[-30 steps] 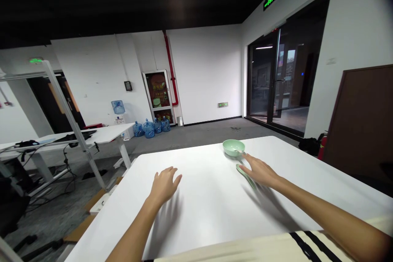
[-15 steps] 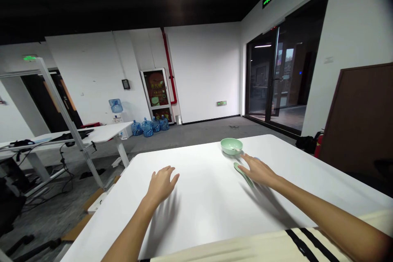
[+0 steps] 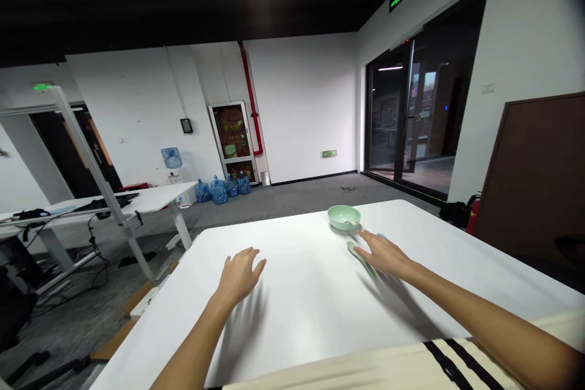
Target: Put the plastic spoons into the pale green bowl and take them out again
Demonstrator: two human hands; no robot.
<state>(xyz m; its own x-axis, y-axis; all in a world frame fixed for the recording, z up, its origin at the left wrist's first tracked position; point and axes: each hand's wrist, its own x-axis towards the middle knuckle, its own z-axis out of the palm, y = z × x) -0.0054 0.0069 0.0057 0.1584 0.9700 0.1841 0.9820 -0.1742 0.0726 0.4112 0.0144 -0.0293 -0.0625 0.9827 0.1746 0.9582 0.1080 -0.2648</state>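
Note:
A light green bowl (image 3: 343, 216) stands near the far edge of the white table (image 3: 292, 311), with a small pale object inside that is too small to name. Just in front of the bowl lies a green spoon (image 3: 362, 260), its upper end pointing away from me. Over the spoon's right side hovers my right hand (image 3: 384, 254), fingers apart and holding nothing. A bit of something blue (image 3: 382, 236) shows behind that hand, mostly hidden. On the left half of the table my left hand (image 3: 241, 274) is held above the surface, fingers loosely spread, nothing in it.
Another white table (image 3: 155, 197) with cables and dark items is at the left, beside a metal post (image 3: 91, 158). Blue water bottles (image 3: 220, 191) stand on the floor by the wall. A brown panel (image 3: 539, 177) rises at the right, near a red extinguisher (image 3: 473, 217).

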